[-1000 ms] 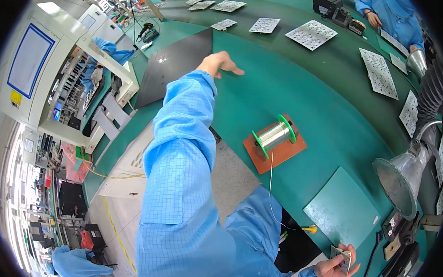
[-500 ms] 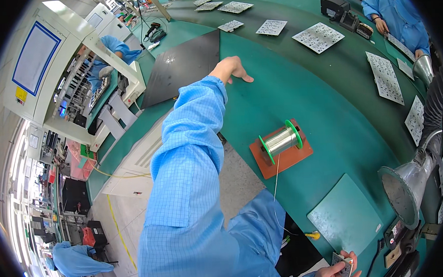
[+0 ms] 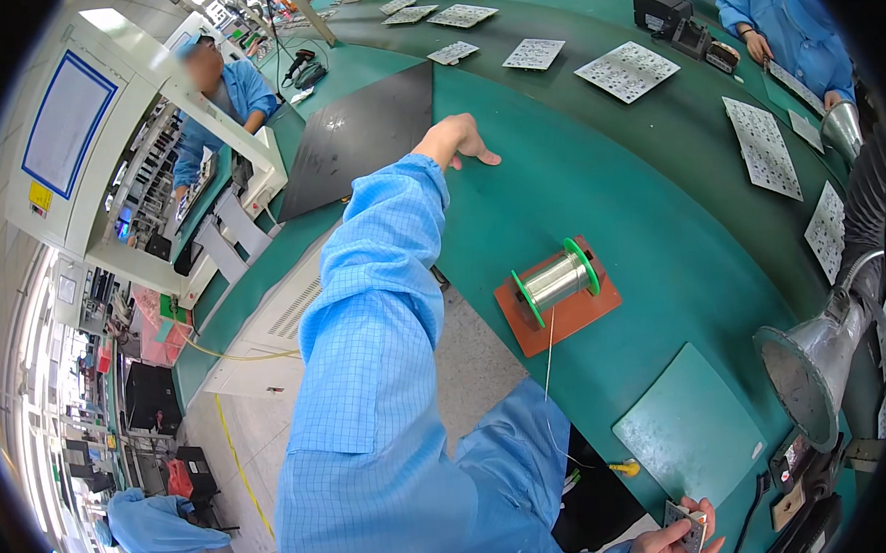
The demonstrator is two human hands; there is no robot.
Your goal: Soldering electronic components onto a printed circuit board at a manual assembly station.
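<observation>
My left arm stretches far forward across the green bench [image 3: 559, 200]. My left hand [image 3: 459, 141] rests palm down on it beside a black sheet [image 3: 355, 131], thumb out to the side, nothing visible in it; its other fingers are partly hidden. Low at the right, my right hand [image 3: 668, 548] is closed on a small circuit board [image 3: 695, 532]. Between the hands stands a reel of silvery solder wire [image 3: 558, 282] with green flanges on a reddish-brown stand [image 3: 605, 303]. Its wire hangs over the bench edge and runs toward a yellow tip [image 3: 626, 468] by a pale green mat [image 3: 686, 429].
A metal fume funnel [image 3: 805, 388] on a hose stands at the right. Several circuit boards [image 3: 628, 72] lie along the dark belt beyond the bench. One co-worker [image 3: 786, 33] works at the far right, another [image 3: 243, 92] behind a white machine [image 3: 75, 146] at the left.
The co-worker behind the white machine has straightened up, the head now in view. My view has shifted slightly; both my hands keep their places.
</observation>
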